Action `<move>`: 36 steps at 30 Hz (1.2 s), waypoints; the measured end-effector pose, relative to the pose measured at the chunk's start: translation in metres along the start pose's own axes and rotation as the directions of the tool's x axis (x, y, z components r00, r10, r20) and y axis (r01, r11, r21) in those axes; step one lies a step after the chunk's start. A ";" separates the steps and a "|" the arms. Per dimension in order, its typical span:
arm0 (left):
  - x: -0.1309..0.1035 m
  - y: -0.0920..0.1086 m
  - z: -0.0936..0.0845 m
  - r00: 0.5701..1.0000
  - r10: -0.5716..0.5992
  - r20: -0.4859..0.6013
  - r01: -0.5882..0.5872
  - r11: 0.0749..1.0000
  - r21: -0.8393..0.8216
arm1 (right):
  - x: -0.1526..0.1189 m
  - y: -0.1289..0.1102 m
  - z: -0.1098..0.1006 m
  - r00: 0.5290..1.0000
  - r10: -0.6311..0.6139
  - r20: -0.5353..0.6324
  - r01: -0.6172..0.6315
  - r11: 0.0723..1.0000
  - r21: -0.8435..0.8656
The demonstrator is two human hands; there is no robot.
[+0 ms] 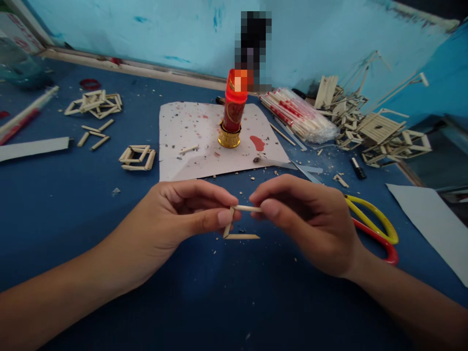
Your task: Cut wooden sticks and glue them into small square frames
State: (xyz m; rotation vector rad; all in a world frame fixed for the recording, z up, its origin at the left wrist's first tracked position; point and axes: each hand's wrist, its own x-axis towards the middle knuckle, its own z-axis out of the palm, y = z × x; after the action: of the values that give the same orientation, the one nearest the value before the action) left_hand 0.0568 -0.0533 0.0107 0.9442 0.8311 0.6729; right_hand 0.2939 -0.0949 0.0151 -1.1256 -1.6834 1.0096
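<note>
Between thumb and fingers, my left hand (193, 209) pinches a short wooden stick at the corner of a small three-sided stick frame (241, 237). The frame's lower stick points right, its end free. My right hand (303, 214) is closed on the right end of the upper stick (247, 208), whose left end meets the upright one at my left fingertips. Whether the upper joint is fixed cannot be seen. Beyond my hands, a red candle (234, 109) in a gold holder (229, 135) stands on a stained white sheet (190, 168).
Small stick frames (137, 158) and loose sticks (95, 134) lie at left. At right are scissors with yellow and red handles (376, 224), a plastic bag of sticks (300, 114) and a larger stick model (383, 129). A metal blade (292, 165) crosses the sheet's edge.
</note>
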 end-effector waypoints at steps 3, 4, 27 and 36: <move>0.000 0.001 0.000 1.000 -0.009 0.003 0.009 1.000 -0.007 | 0.001 0.002 0.000 0.995 0.075 -0.062 -0.062 0.981 0.181; 0.000 0.001 0.000 1.000 -0.011 0.000 0.011 1.000 -0.005 | 0.001 0.003 0.000 0.993 0.095 -0.073 -0.075 0.969 0.234; 0.007 0.064 -0.048 0.901 0.038 -0.433 -0.051 0.998 -0.020 | 0.061 0.007 -0.029 0.975 0.069 0.212 0.153 0.486 -0.861; 0.043 0.038 -0.039 0.982 0.108 -0.155 -0.080 0.982 0.172 | 0.092 0.038 -0.061 0.940 0.099 0.327 0.238 0.499 -0.833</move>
State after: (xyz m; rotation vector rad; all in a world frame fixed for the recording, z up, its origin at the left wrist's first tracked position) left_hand 0.0407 0.0135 0.0183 1.0936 1.0044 0.7805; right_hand 0.3398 0.0126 0.0178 -1.5289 -2.6460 0.2022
